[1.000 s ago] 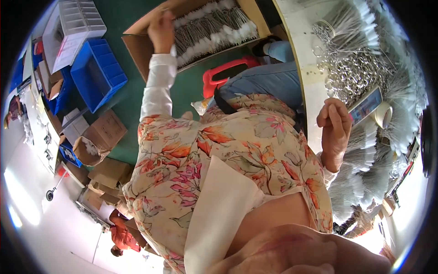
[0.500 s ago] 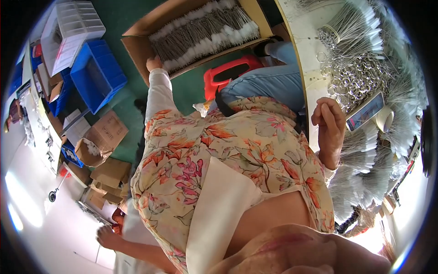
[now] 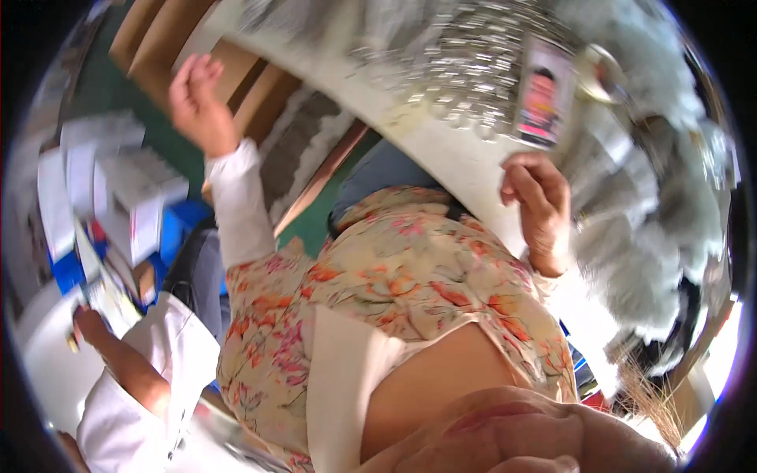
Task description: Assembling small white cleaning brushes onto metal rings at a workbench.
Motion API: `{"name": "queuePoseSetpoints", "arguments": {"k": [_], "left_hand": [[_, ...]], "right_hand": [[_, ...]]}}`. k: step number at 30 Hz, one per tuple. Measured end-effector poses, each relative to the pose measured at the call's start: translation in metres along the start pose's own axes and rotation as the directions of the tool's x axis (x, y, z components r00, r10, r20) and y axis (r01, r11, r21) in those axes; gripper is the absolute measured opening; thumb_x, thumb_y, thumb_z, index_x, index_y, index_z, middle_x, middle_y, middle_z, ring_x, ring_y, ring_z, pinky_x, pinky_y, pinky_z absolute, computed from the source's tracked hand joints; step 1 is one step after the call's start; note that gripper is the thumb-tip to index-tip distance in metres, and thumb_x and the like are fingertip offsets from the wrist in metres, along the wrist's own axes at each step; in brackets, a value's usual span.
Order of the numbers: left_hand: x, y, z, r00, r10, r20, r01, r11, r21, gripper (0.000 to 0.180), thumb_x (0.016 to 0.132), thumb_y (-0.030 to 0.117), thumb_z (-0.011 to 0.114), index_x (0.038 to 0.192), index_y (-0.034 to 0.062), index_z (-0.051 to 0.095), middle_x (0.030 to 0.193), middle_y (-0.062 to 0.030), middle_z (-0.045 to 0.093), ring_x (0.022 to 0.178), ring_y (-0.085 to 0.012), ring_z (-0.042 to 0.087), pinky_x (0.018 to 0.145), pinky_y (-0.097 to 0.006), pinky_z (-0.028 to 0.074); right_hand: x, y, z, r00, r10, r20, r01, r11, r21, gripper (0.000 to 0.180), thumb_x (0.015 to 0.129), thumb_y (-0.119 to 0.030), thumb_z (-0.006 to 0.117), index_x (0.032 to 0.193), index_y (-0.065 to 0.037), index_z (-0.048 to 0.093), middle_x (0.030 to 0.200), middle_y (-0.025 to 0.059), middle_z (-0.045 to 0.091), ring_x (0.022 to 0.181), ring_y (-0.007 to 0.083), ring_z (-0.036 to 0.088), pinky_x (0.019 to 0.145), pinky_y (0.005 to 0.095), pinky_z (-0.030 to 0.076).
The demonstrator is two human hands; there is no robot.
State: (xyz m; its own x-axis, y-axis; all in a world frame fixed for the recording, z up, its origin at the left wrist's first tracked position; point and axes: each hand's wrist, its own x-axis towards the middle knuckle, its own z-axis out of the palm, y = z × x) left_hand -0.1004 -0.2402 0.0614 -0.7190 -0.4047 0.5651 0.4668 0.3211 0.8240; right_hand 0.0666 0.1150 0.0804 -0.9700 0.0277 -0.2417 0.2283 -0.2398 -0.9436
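Note:
My left hand [image 3: 203, 110] is raised over the cardboard boxes at the upper left. Its fingers are loosely bent and somewhat apart, with nothing seen in them. Below and right of it is a cardboard box [image 3: 323, 183] packed with rows of thin wire brushes [image 3: 296, 154] with white bristles, partly covered by the table. At the table's near edge hovers my right hand [image 3: 540, 201], its fingers loosely curled and apparently holding nothing. Just beyond it lies a phone [image 3: 546, 94] with a lit screen, beside a heap of metal rings [image 3: 473, 67].
Bundles of white-bristled brushes [image 3: 623, 189] crowd the right side of the table [image 3: 410, 118]. A tape roll [image 3: 599, 75] sits by the phone. At lower left, a co-worker in white reaches out a hand [image 3: 91, 325], near white bins [image 3: 118, 181] and blue bins.
My left hand has let go of the brush box's edge and risen. The view has turned, so the table now spans the top. The co-worker shows more fully at lower left.

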Motion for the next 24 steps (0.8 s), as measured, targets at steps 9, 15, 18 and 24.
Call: {"name": "queuePoseSetpoints", "arguments": {"k": [9, 15, 18, 24], "left_hand": [[-0.13, 0.077, 0.155, 0.519, -0.073, 0.852, 0.423, 0.888, -0.182, 0.032, 0.096, 0.015, 0.042, 0.117, -0.0074, 0.05, 0.107, -0.0173, 0.059, 0.097, -0.0236, 0.059, 0.086, -0.034, 0.049], [-0.129, 0.066, 0.2, 0.418, -0.303, 0.856, 0.168, 0.952, 0.255, 0.03, 0.095, 0.022, 0.044, 0.105, -0.0036, 0.058, 0.091, -0.0108, 0.064, 0.06, -0.0114, 0.062, 0.041, -0.022, 0.045], [-0.124, 0.066, 0.212, 0.38, -0.425, 0.822, 0.205, 0.905, 0.373, 0.027, 0.094, 0.02, 0.045, 0.097, -0.0032, 0.059, 0.082, -0.0093, 0.063, 0.054, -0.0111, 0.06, 0.039, -0.022, 0.044], [-0.129, 0.054, 0.22, 0.436, -0.396, 0.808, 0.29, 0.912, 0.291, 0.027, 0.089, 0.022, 0.055, 0.082, -0.0034, 0.058, 0.06, -0.007, 0.057, 0.037, -0.0095, 0.05, 0.032, -0.025, 0.036]], "right_hand": [[0.004, 0.02, -0.047, 0.781, -0.436, -0.446, 0.521, 0.849, 0.082, 0.026, 0.092, -0.012, 0.05, 0.115, 0.0, 0.052, 0.109, 0.006, 0.056, 0.104, 0.013, 0.05, 0.093, 0.0257, 0.037], [0.012, 0.017, -0.05, 0.873, -0.392, -0.29, 0.358, 0.919, -0.162, 0.035, 0.091, -0.019, 0.051, 0.122, -0.001, 0.047, 0.121, 0.013, 0.05, 0.116, 0.021, 0.045, 0.096, 0.0308, 0.036], [0.028, 0.007, -0.055, 0.853, -0.5, -0.152, 0.419, 0.829, -0.371, 0.037, 0.09, -0.022, 0.053, 0.121, -0.003, 0.049, 0.121, 0.0161, 0.051, 0.119, 0.027, 0.044, 0.097, 0.0343, 0.036], [0.028, -0.056, -0.048, 0.75, -0.661, 0.004, 0.647, 0.733, -0.209, 0.034, 0.092, -0.021, 0.05, 0.119, -0.002, 0.05, 0.124, 0.0149, 0.049, 0.12, 0.0241, 0.044, 0.099, 0.0333, 0.035]]}}
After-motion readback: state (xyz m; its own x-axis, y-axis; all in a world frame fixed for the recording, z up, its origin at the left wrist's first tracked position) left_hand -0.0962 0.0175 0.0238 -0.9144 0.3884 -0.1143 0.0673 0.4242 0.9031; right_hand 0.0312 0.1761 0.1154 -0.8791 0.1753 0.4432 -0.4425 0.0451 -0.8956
